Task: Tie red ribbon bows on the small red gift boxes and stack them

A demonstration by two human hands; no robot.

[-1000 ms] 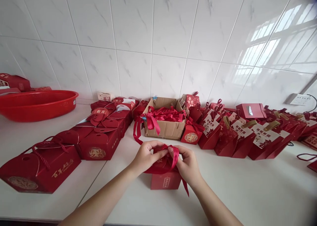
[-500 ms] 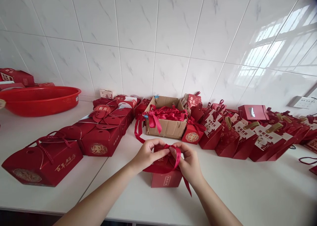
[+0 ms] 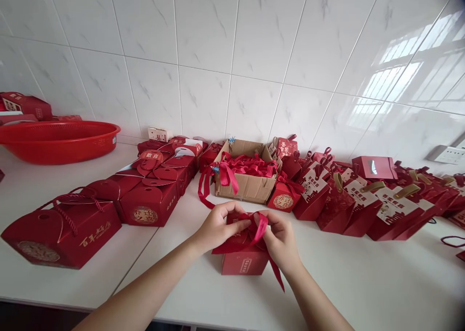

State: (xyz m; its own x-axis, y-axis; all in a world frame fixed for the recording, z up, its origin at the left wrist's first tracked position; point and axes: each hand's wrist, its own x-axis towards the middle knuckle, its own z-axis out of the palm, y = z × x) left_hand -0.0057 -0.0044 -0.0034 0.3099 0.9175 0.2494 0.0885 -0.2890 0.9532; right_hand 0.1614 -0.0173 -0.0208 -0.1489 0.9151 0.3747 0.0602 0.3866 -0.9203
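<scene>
A small red gift box (image 3: 244, 264) stands on the white table in front of me, with a red ribbon (image 3: 260, 230) looped over its top. My left hand (image 3: 225, 225) pinches the ribbon at the box's upper left side. On the other side, my right hand (image 3: 279, 234) grips a loop of the same ribbon between thumb and fingers. One ribbon tail hangs down past the box's right side, and another lies across its front to the left. The fingers partly hide the knot area.
Behind the gift box sits a cardboard carton (image 3: 247, 186) of red ribbons. Red handled boxes (image 3: 148, 203) line the left, with a red plastic basin (image 3: 61, 144) beyond. Upright red gift bags (image 3: 312, 190) crowd the right. A tiled wall (image 3: 203, 94) closes the back.
The ribbon loop by my right hand has become smaller and tighter, and the band across the box's front is less slack. Both hands stay at the box top.
</scene>
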